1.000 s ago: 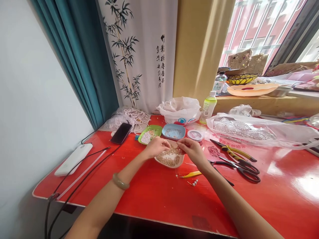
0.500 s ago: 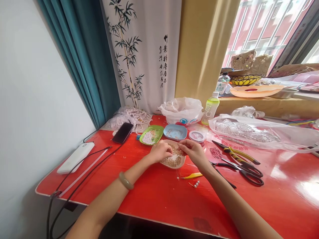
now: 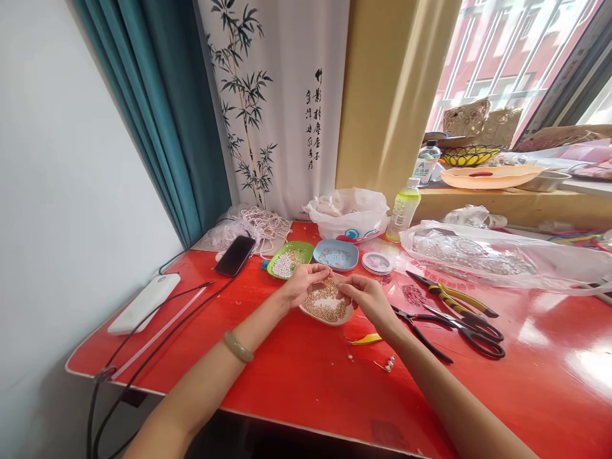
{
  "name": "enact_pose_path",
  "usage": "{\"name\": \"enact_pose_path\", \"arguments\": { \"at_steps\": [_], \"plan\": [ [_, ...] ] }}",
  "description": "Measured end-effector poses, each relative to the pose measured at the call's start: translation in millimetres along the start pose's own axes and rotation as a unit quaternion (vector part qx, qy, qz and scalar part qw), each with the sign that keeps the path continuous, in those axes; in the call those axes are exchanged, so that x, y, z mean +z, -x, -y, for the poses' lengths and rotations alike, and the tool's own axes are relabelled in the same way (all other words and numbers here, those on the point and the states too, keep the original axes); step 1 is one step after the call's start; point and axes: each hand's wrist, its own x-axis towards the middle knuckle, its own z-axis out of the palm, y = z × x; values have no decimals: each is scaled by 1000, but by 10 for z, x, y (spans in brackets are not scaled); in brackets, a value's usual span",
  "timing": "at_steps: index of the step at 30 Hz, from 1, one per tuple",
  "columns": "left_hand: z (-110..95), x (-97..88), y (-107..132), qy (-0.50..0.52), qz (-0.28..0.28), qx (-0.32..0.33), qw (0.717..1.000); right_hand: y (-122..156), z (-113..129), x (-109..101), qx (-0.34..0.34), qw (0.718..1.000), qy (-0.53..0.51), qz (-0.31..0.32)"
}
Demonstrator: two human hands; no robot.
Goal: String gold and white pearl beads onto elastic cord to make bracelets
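My left hand (image 3: pixel 306 285), with a bracelet (image 3: pixel 238 347) on the forearm, is above the back left of a pale tray (image 3: pixel 331 322). Its thumb and forefinger are pinched together. Across from it, my right hand (image 3: pixel 362 294) also pinches, over the tray's right side. Whatever sits between the fingertips of either hand is too small to make out. Loose gold beads (image 3: pixel 327 312) cover much of the tray bottom. Close to my right forearm lie yellow-handled tweezers (image 3: pixel 367 339), partly hidden, and a small pearl piece (image 3: pixel 389 364) on the red table (image 3: pixel 287 382).
Behind the tray stand a green dish (image 3: pixel 301 247) of beads, a blue dish (image 3: pixel 336 254) and a round lidded case (image 3: pixel 377 262). Pliers (image 3: pixel 447 295), black-handled cutters (image 3: pixel 423 335) and scissors (image 3: pixel 471 331) lie right. A phone (image 3: pixel 235 255) and white power bank (image 3: pixel 144 305) lie left.
My left hand has lifted from the beads, its fingertips now nearer the right hand's. The tray has shifted slightly left. The pearl piece has moved right and the cutters slightly left.
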Motion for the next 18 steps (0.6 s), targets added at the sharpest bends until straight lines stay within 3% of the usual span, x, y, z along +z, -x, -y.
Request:
{"name": "enact_pose_path", "arguments": {
  "at_steps": [18],
  "plan": [
    [19, 28, 7, 92, 6, -24, 995, 11, 9, 10, 6, 1000, -4, 13]
  ]
}}
